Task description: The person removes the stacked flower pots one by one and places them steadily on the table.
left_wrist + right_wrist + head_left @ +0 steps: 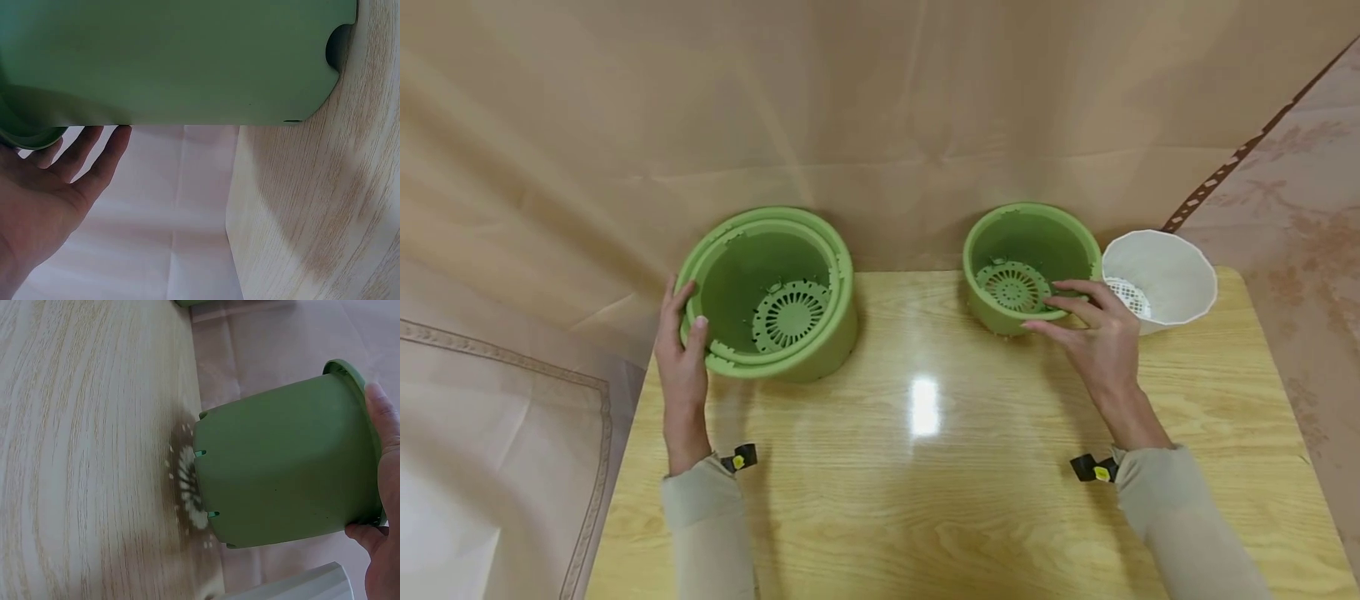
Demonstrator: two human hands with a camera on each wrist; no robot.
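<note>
At the left stands a large green plastic flower pot [831, 350], with another green pot [730, 287] nested inside it. My left hand [682, 367] rests on their left side, thumb up at the rim. In the left wrist view its extended fingers [106, 159] reach the wall below the rim. My right hand [1105, 342] pinches the front right rim of a smaller green pot [996, 317], thumb outside and fingers inside. The right wrist view shows this pot [281, 469] tilted, with light through its bottom holes speckling the table beside its base.
A white pot [1180, 287] with a mesh bottom stands right beside the smaller green one. All the pots are along the back edge of a wooden table [925, 500], before a beige cloth [880, 108]. Pale patterned fabric [1322, 250] hangs at the right.
</note>
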